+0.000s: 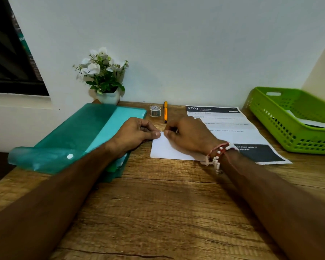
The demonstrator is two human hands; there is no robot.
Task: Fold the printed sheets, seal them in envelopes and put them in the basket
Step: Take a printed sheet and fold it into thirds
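A white folded paper or envelope (163, 150) lies on the wooden desk in front of me. My left hand (137, 134) pinches its far left corner with thumb and curled fingers. My right hand (188, 136), with a beaded bracelet on the wrist, rests over the paper and pinches the same far edge right beside the left thumb. A printed sheet (240, 128) with a dark header reading 2703 lies flat under and to the right of my right hand. The green plastic basket (270, 126) stands at the far right and holds white paper (313, 121).
A teal plastic folder (79, 136) with its flap open lies at the left, under my left wrist. A small tape roll (155, 110) and an orange pen (165, 111) lie near the wall. A white pot of flowers (105, 79) stands behind the folder.
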